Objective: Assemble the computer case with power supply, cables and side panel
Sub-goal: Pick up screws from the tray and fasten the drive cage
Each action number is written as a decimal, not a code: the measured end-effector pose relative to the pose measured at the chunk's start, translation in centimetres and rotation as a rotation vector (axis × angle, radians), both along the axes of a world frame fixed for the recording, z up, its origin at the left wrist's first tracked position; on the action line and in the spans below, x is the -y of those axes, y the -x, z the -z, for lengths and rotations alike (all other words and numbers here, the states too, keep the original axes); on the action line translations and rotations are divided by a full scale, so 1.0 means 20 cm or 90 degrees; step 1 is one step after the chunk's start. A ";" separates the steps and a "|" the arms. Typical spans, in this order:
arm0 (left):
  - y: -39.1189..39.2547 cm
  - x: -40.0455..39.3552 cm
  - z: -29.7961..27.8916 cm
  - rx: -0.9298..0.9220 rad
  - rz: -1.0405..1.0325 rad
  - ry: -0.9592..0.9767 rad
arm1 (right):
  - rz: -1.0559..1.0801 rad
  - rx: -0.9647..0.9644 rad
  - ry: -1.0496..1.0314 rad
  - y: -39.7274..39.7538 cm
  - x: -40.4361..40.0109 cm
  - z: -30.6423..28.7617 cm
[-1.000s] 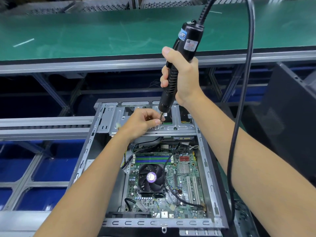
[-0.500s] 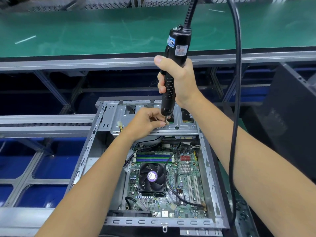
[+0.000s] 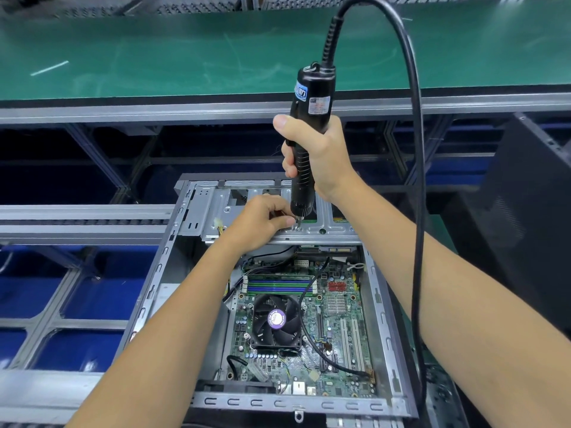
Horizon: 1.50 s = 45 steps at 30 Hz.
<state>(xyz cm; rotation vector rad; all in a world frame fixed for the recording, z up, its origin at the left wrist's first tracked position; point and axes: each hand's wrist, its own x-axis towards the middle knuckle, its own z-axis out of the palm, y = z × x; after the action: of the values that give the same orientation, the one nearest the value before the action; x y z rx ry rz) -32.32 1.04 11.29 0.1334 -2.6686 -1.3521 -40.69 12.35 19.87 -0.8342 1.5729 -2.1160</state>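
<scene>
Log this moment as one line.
right hand: grips electric screwdriver upright | bit on drive bracket | left hand: fingertips at bit | case: open, side panel off

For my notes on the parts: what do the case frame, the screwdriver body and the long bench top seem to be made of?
Case frame: looks like bare sheet steel, dull grey, with stamped slots and folded edges.
Screwdriver body, held by the right hand: probably black plastic, slightly glossy, with a ribbed grip.
Bench top: seemingly a green rubber or vinyl mat, matte and scuffed, edged in grey metal.
</scene>
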 end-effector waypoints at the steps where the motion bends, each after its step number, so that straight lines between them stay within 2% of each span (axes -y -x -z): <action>1: 0.00 0.00 0.00 -0.004 -0.002 0.004 | 0.000 -0.001 -0.002 0.00 0.00 0.00; 23: 0.03 0.01 0.05 0.052 0.046 0.038 | -0.052 -0.046 0.011 0.00 0.01 0.02; 36: 0.07 0.00 0.06 0.054 0.063 0.150 | -0.067 -0.042 0.009 0.00 -0.01 0.02; 45: 0.05 -0.01 0.07 0.040 0.068 0.106 | -0.114 -0.072 0.012 -0.03 -0.02 0.03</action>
<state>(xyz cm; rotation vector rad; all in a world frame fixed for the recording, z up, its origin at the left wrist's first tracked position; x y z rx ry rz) -33.37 1.24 9.89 0.0148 -2.8644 -1.1659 -40.14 12.66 19.31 -1.0763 1.4742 -1.9899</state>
